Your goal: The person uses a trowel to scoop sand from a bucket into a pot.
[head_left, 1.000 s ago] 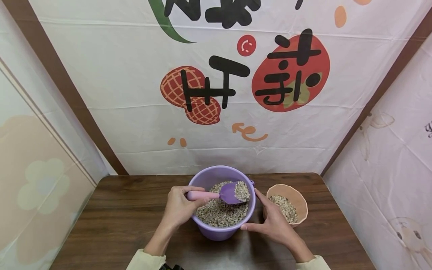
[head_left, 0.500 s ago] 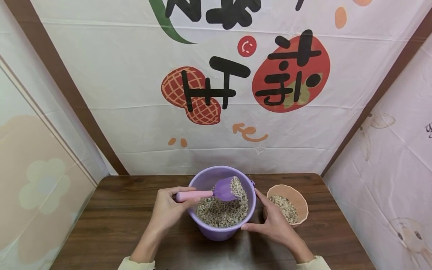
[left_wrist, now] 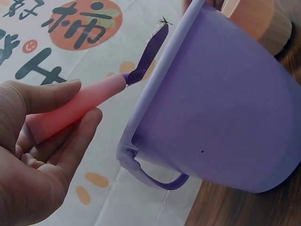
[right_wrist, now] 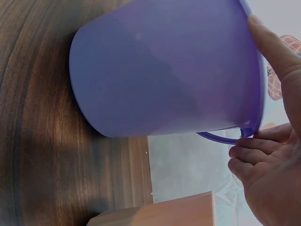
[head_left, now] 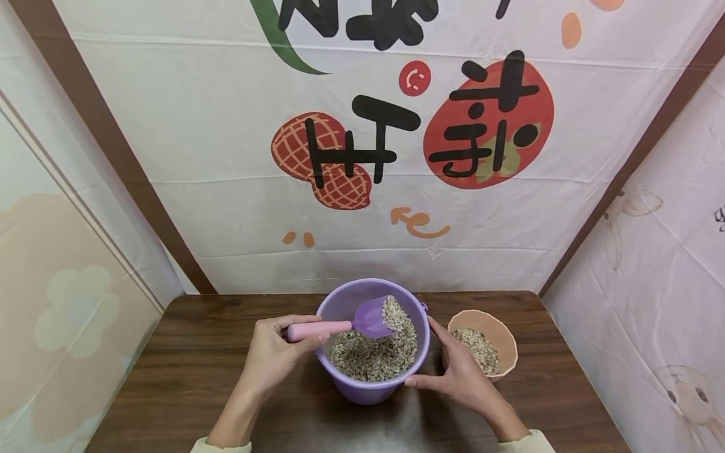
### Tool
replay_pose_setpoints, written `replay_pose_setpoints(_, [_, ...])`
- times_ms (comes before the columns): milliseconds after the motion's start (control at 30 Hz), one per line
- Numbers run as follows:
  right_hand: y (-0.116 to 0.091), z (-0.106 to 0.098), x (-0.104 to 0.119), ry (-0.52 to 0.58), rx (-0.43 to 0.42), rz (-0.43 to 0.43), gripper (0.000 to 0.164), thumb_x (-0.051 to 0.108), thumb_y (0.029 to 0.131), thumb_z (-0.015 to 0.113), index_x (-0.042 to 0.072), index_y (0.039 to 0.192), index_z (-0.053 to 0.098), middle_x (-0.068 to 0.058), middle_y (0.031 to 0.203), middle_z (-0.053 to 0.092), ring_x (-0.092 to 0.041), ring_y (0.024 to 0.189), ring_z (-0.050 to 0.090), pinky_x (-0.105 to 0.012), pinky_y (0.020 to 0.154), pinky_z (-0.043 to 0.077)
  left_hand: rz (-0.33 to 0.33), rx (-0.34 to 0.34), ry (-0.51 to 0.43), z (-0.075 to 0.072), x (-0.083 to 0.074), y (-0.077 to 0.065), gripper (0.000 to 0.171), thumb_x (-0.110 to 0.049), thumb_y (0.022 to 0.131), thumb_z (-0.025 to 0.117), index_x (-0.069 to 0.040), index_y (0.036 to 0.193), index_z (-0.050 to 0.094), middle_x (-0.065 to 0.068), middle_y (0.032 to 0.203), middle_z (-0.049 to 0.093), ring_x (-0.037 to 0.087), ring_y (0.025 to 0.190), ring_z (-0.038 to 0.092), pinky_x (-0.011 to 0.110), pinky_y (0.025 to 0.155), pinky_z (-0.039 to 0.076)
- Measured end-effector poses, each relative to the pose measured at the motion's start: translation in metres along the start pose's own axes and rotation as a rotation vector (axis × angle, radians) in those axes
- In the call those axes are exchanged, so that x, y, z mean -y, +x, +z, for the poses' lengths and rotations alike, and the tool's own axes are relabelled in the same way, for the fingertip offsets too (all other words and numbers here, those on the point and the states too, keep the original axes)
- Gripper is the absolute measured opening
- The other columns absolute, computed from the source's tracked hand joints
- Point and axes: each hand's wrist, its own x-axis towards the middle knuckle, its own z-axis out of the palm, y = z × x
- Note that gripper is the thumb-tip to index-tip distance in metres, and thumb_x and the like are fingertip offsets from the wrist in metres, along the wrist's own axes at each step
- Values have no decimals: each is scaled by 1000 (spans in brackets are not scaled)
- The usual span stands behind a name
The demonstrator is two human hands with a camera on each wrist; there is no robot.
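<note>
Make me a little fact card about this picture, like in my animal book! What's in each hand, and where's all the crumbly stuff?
Left hand: holds the scoop by its pink handle
Right hand: touches the rim of the bucket
Scoop: purple blade, carrying some grains, over the bucket's opening
Bucket: purple, upright, with grains inside
Bowl: peach, right of the bucket, grains inside too
Table: brown, wood-patterned
Grains: small, mixed pale and dark; what kind, I can't tell

Character 柿 (head_left: 474,132) on red fruit print (head_left: 489,115), smiley (head_left: 415,78) on red dot (head_left: 423,87), white backdrop (head_left: 226,126)
</note>
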Motion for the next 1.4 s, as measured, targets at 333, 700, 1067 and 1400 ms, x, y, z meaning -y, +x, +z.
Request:
replay_pose_setpoints(333, [-7,-17,-6,-32,-12,71,116,46,63,96,6,155,38,-23,152,45,-42,137,43,-60,108,37,-1,-2,-26,1,0,0,34,-4,77,88,5,107,76,14,95,76,13,83,68,22,67,53])
replay_pose_setpoints(700, [-20,-56,-30,-77,-98,108,112,39,62,98,0,151,42,-19,147,50,-40,133,45,-37,108,39,-42,1,-23,3,-5,4,32,-4,76,89,4,105,77,17,101,75,16,81,69,25,64,55])
replay_pose_setpoints(1067, [-43,-95,-55,-197,-73,318,125,46,65,95,1,159,25,-33,154,35,-57,137,35,-72,99,36,-25,23,-56,10,-11,3,33,-4,76,89,4,106,76,16,99,75,13,81,67,23,66,54])
replay_pose_setpoints(1400, [-53,-93,-79,-224,-24,372,126,44,64,96,-9,155,26,-38,143,46,-56,132,41,-70,98,40,-18,51,-95,28,-19,5,30,-3,77,88,2,104,78,16,98,75,15,80,68,24,69,55])
